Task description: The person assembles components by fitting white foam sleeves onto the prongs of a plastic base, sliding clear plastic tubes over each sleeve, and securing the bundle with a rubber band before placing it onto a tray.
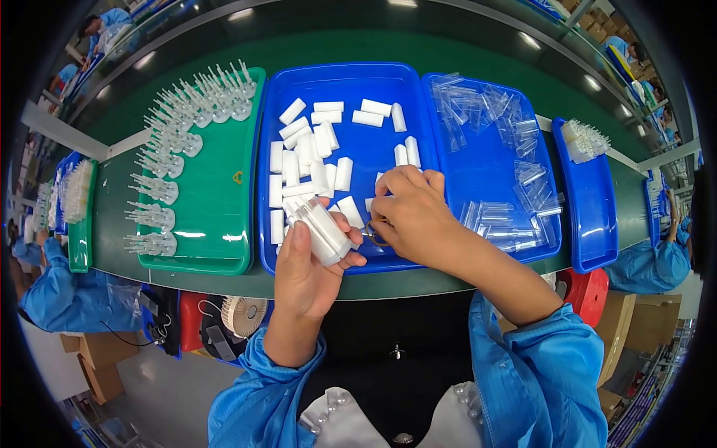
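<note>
My left hand (pixel 306 272) is closed around a white and clear assembly (pixel 323 233), a bundle of upright segments with short prongs at its upper end. It is held tilted above the front edge of the middle blue tray (pixel 347 72). Beside it, to the right, my right hand (pixel 409 213) hovers over the same tray with fingers curled together. A small dark ring-shaped piece (pixel 379 235) shows at its fingers; whether they grip it or something behind is hidden. Many short white cylinders (pixel 304 151) lie scattered in the tray.
On the left, a green tray (pixel 205 198) carries rows of clear pronged parts (pixel 159 190). Clear plastic tubes (pixel 493 213) fill parts of the right blue tray (pixel 478 168). A narrow blue tray (pixel 591 216) holds a white pronged cluster (pixel 584 142). A small fan (pixel 243 315) sits below the bench.
</note>
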The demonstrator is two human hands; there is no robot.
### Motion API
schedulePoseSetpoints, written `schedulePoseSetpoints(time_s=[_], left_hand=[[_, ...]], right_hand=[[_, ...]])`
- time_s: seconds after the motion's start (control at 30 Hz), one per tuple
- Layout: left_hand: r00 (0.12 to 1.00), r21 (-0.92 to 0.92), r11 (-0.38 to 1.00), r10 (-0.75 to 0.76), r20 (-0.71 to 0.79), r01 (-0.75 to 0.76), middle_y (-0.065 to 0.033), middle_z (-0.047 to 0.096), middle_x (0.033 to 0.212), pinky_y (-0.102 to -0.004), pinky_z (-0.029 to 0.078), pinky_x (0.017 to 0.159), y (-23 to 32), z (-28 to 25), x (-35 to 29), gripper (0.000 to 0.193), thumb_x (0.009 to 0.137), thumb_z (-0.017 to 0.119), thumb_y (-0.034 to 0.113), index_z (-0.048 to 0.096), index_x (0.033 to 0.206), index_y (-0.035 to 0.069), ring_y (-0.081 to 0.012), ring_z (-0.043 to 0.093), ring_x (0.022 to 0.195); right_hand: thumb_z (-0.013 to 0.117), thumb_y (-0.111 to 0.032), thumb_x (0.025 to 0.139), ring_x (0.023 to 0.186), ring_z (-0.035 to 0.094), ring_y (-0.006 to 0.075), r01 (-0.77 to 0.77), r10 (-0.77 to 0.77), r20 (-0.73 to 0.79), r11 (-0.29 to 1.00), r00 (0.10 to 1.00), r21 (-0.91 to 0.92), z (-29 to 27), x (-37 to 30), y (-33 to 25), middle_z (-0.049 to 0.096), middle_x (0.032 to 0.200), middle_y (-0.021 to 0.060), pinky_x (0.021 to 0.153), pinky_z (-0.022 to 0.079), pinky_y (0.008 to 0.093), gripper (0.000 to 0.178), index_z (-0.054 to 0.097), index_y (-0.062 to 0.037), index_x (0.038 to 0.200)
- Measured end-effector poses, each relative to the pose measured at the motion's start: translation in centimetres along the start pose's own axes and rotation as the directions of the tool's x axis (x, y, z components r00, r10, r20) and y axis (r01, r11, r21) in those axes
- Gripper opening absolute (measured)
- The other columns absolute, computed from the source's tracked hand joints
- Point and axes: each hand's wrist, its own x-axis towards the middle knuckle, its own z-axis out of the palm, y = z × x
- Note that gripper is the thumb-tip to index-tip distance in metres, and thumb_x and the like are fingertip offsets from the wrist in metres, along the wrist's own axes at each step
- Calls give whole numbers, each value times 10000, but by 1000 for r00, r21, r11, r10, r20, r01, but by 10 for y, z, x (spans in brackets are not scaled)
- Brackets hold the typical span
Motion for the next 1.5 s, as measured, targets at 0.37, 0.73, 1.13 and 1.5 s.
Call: schedulePoseSetpoints(time_s=[0.37,0.73,1.13,1.5], left_hand=[[999,186,982,-35,-25,39,-132,514,1060,-297,510,527,-4,10,0,356,774,632,19,444,1069,81,-213,596,716],[795,468,879,-349,497,93,-115,546,820,-271,480,598,4,24,-6,955,668,635,-20,43,1414,67,-184,574,664],[942,644,763,-252,219,54,-111,551,816,-276,481,572,-14,43,6,1088,679,598,-65,-152,1423,200,-186,582,656],[724,634,464,24,690,-619,-101,548,892,-302,441,691,-55,46,14,1191,664,689,-57,-241,1385,125,-170,541,730]], right_hand=[[735,-194,699,1000,529,205,-145,149,30,869,988,472,-43,-6,-8,611,948,21,857,292,375,81,695,-138,741],[485,-236,927,556,500,100,-131,22,177,-584,984,801,-47,-37,19,506,598,46,605,448,284,258,515,15,879],[603,-135,825,547,559,235,200,-450,-108,163,886,966,-55,-74,-23,604,657,77,621,419,324,218,623,-21,1010],[730,29,672,828,664,221,-177,-13,177,-95,984,980,-63,-90,28,514,1256,183,584,538,256,726,428,-64,1325]])
